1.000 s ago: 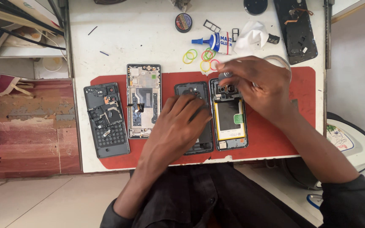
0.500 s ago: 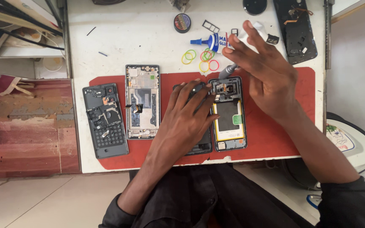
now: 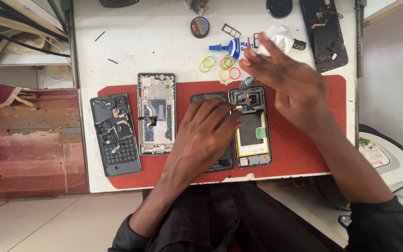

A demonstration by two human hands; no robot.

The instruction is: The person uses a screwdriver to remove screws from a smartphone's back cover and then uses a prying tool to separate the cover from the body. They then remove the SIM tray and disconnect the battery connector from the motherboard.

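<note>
Fingertips of my left hand [image 3: 206, 135] lie spread flat, pressing down at the near-left edge of the opened phone [image 3: 251, 127], which lies lengthwise away from me on the red mat [image 3: 313, 154]. Beyond the phone's far end, my right hand [image 3: 290, 84] hovers, fingers loosely apart, over the grey tool [image 3: 246, 83] at the camera end; whether it grips the tool I cannot tell.
</note>
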